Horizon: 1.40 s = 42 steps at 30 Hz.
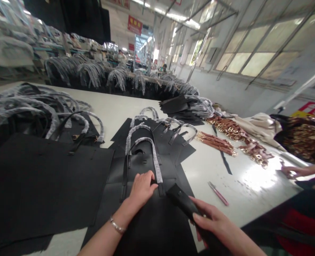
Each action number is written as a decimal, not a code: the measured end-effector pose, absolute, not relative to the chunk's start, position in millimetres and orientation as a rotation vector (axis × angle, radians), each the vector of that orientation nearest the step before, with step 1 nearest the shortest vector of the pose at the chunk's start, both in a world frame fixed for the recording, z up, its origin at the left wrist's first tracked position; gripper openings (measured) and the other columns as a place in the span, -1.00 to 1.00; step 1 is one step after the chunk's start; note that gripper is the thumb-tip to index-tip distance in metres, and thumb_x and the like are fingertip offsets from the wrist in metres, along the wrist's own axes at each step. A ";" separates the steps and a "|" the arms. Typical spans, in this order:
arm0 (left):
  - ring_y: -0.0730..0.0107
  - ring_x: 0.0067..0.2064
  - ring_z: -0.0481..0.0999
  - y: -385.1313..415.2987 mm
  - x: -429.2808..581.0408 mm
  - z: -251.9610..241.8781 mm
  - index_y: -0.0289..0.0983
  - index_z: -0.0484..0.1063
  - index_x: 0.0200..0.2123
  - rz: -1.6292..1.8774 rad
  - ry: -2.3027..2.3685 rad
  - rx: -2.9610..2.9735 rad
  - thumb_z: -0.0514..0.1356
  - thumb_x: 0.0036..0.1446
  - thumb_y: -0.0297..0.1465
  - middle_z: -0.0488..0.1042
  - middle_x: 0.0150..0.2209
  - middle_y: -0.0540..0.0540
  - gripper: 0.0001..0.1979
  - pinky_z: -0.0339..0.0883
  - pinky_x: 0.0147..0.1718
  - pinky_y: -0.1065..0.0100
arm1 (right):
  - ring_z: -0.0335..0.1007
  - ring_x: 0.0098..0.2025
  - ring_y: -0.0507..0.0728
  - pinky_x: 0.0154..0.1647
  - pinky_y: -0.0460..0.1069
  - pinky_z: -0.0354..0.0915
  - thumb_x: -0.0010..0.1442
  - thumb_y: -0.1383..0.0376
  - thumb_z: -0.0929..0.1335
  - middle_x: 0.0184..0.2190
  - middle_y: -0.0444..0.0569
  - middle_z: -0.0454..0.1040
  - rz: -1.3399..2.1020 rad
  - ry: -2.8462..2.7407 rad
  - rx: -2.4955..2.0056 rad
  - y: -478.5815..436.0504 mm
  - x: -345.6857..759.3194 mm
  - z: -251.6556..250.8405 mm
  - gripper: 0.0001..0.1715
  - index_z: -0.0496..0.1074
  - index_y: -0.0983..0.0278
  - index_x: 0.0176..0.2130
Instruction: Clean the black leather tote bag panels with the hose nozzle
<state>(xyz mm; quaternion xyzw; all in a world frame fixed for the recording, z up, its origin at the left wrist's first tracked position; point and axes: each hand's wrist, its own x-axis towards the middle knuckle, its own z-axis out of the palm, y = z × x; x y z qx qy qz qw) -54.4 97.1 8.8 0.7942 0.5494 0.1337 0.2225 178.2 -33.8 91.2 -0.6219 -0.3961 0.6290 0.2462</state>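
the black strip (pixel 182 201) could have slid out of line against the black panel (pixel 144 165), i judged, since the right hand (pixel 216 224) gripped only its near end, fingers wrapped shut around it, leaving the far tip free (black on black made the edges hard to read). the left hand (pixel 143 188) lay on the panel, fingers flat and close together, tips at the foot of the wrapped handle (pixel 155 154). the strip's tip sat just right of those fingertips, near but apart. pink snips (pixel 218 193) lay on the counter (pixel 115 110) beyond; a co-worker's hand (pixel 293 171) rested at the far right.
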 end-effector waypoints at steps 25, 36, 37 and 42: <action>0.39 -0.44 0.36 118.1 -32.6 1.2 -0.31 0.40 -0.59 0.495 1.354 1.856 0.10 0.13 -0.30 0.39 -0.58 -0.02 -0.69 0.06 -0.43 0.40 | 0.33 -0.67 -0.02 -0.67 -0.17 0.23 0.11 0.08 0.39 -0.63 -0.21 0.44 1.642 -0.968 -1.521 -13.7 146.3 75.7 -0.19 0.14 0.27 0.25; 0.40 -0.49 0.32 111.3 -18.8 -9.6 -0.29 0.37 -0.54 0.726 1.286 1.434 0.15 0.02 -0.19 0.35 -0.59 0.02 -0.72 0.11 -0.50 0.44 | 0.36 -0.62 0.00 -0.63 -0.14 0.26 0.14 0.11 0.40 -0.55 -0.17 0.46 1.539 -0.910 -1.478 -22.7 156.4 83.4 -0.24 0.16 0.26 0.24; 0.39 -0.48 0.33 111.2 -17.7 -11.0 -0.29 0.37 -0.55 0.744 1.292 1.419 0.16 0.00 -0.17 0.36 -0.59 0.01 -0.71 0.11 -0.49 0.44 | 0.36 -0.62 -0.01 -0.63 -0.14 0.27 0.14 0.11 0.40 -0.54 -0.16 0.46 1.519 -0.904 -1.486 -24.5 157.1 84.9 -0.24 0.17 0.26 0.24; 0.34 -0.44 0.40 106.8 -11.3 -16.4 -0.28 0.41 -0.53 0.812 1.279 1.354 0.16 0.02 -0.18 0.42 -0.56 -0.02 -0.72 0.15 -0.46 0.42 | 0.39 -0.60 -0.01 -0.64 -0.14 0.27 0.12 0.11 0.42 -0.41 -0.08 0.52 1.658 -0.856 -1.463 -32.8 156.9 85.7 -0.26 0.21 0.24 0.21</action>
